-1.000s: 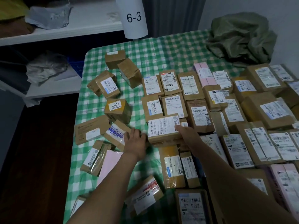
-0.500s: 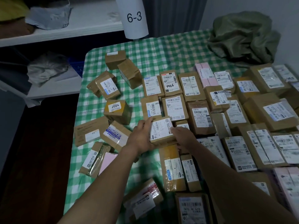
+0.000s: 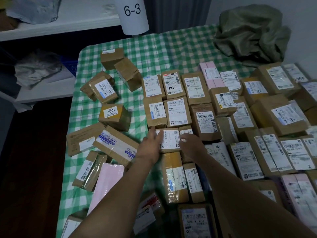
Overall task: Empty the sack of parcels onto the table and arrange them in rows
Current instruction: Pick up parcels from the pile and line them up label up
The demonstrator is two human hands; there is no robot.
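Left of the held parcel (image 3: 169,140), loose boxes (image 3: 113,115) lie scattered, askew.

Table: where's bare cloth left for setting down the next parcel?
Widest: the far cloth between the green sack, the 6-3 sign and the row with the 7936 parcel. Narrower: the strip between the 2004 box and the rows' left edge. Right half is packed; loose parcels crowd the near left.

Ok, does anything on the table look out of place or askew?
Yes. Left of the tidy rows, loose brown cardboard parcels lie tilted and overlapping on the green checked tablecloth; a flat pink parcel lies askew among them.
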